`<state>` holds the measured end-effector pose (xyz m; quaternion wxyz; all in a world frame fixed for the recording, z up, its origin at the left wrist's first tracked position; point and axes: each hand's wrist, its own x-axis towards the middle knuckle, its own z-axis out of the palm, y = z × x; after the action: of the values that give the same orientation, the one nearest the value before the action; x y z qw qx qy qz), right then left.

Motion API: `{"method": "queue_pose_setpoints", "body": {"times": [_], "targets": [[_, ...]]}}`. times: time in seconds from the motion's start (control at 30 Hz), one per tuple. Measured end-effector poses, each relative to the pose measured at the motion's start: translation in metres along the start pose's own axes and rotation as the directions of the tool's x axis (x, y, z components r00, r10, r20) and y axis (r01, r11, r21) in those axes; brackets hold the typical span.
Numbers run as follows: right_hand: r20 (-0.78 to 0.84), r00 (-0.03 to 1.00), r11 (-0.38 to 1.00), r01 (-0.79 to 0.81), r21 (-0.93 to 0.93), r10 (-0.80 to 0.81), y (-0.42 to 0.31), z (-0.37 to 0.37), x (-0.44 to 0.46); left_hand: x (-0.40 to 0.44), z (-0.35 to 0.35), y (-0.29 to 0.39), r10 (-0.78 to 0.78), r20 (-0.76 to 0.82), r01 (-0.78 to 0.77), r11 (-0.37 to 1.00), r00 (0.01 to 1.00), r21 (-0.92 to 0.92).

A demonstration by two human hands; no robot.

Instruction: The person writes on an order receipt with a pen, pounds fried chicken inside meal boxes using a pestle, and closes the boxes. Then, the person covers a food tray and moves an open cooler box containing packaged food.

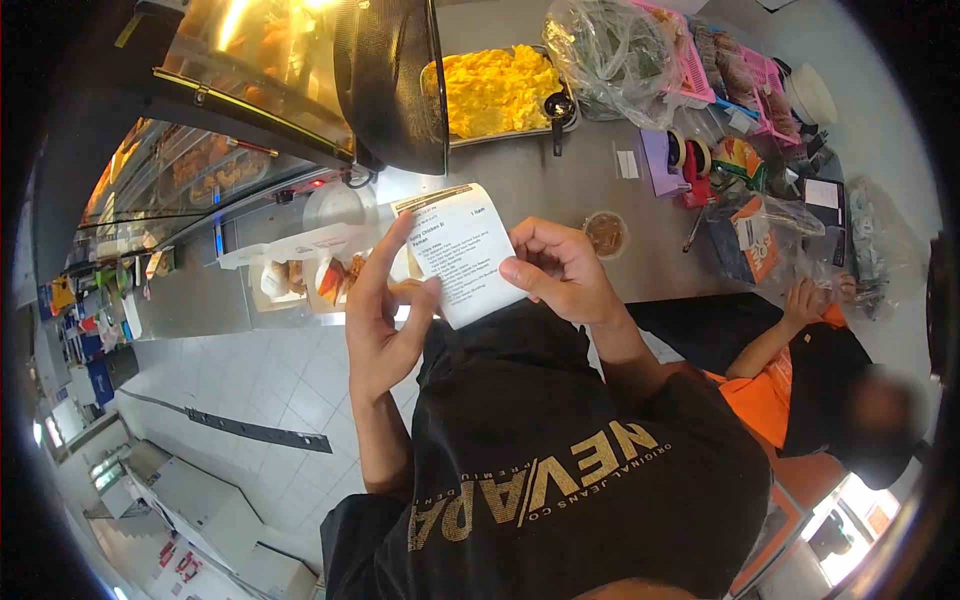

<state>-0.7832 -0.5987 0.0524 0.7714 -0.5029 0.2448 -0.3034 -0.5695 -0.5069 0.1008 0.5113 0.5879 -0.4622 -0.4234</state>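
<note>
A white printed paper slip [462, 255] with lines of small text is held up in front of my body. My right hand [560, 265] pinches its right edge between thumb and fingers. At the slip's left side is my left hand [385, 310], its thumb and fingertips on the lower left edge and another finger stretched up near the top left corner. Behind the slip and my left hand, an open food box [330, 245] lies on the counter with pieces of food in it, partly hidden.
A metal tray of yellow food [490, 90] with a black scoop [558, 105] stands at the back. A small round tub [604, 235] sits on the counter [560, 180]. Plastic bags, tape rolls and pink baskets crowd the right, where a co-worker's hands [805, 300] touch a bag.
</note>
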Motion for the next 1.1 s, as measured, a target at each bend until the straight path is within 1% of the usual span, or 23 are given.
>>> {"method": "queue_pose_setpoints", "body": {"times": [0.17, 0.27, 0.33, 0.43, 0.53, 0.67, 0.77, 0.83, 0.93, 1.03, 1.1], "targets": [[-0.003, 1.0, 1.0, 0.008, 0.003, -0.008, 0.0, -0.004, -0.002, 0.002, 0.001, 0.001, 0.057, 0.047, -0.06, 0.996, 0.997, 0.067], [-0.003, 1.0, 1.0, 0.008, -0.027, -0.008, -0.001, -0.007, -0.004, 0.003, 0.004, 0.002, 0.042, 0.061, -0.046, 0.997, 0.997, 0.063], [-0.008, 1.0, 1.0, 0.008, -0.003, -0.008, -0.003, -0.007, -0.005, 0.003, 0.005, 0.003, 0.026, 0.077, -0.03, 0.998, 0.997, 0.051], [-0.013, 1.0, 1.0, 0.015, 0.002, -0.015, -0.002, -0.009, -0.007, 0.005, 0.009, 0.007, 0.047, 0.077, -0.055, 0.994, 0.996, 0.098], [-0.026, 1.0, 1.0, 0.014, 0.005, -0.014, -0.001, -0.011, -0.008, 0.004, 0.01, 0.006, 0.021, 0.067, -0.025, 0.998, 0.998, 0.058], [-0.044, 0.999, 1.0, 0.029, 0.013, -0.028, 0.001, -0.014, -0.009, 0.005, 0.011, 0.006, 0.04, 0.086, -0.046, 0.996, 0.995, 0.071], [-0.075, 0.997, 0.999, 0.027, -0.047, -0.03, 0.003, -0.019, -0.009, 0.004, 0.009, -0.001, 0.019, 0.104, -0.025, 0.998, 0.994, 0.056], [-0.09, 0.996, 0.999, 0.017, -0.032, -0.02, 0.002, -0.018, -0.007, 0.005, 0.006, -0.002, 0.005, 0.127, -0.016, 0.997, 0.992, 0.079], [-0.089, 0.996, 0.999, 0.024, -0.029, -0.027, 0.006, -0.019, -0.008, 0.007, 0.007, -0.003, -0.005, 0.11, -0.004, 0.997, 0.994, 0.078], [-0.079, 0.996, 0.999, 0.031, -0.033, -0.034, 0.006, -0.017, -0.008, 0.009, 0.009, -0.003, 0.065, 0.086, -0.072, 0.994, 0.994, 0.083], [-0.075, 0.996, 0.999, 0.037, -0.033, -0.039, 0.006, -0.017, -0.008, 0.01, 0.009, -0.004, 0.059, 0.079, -0.066, 0.993, 0.995, 0.095]]}}
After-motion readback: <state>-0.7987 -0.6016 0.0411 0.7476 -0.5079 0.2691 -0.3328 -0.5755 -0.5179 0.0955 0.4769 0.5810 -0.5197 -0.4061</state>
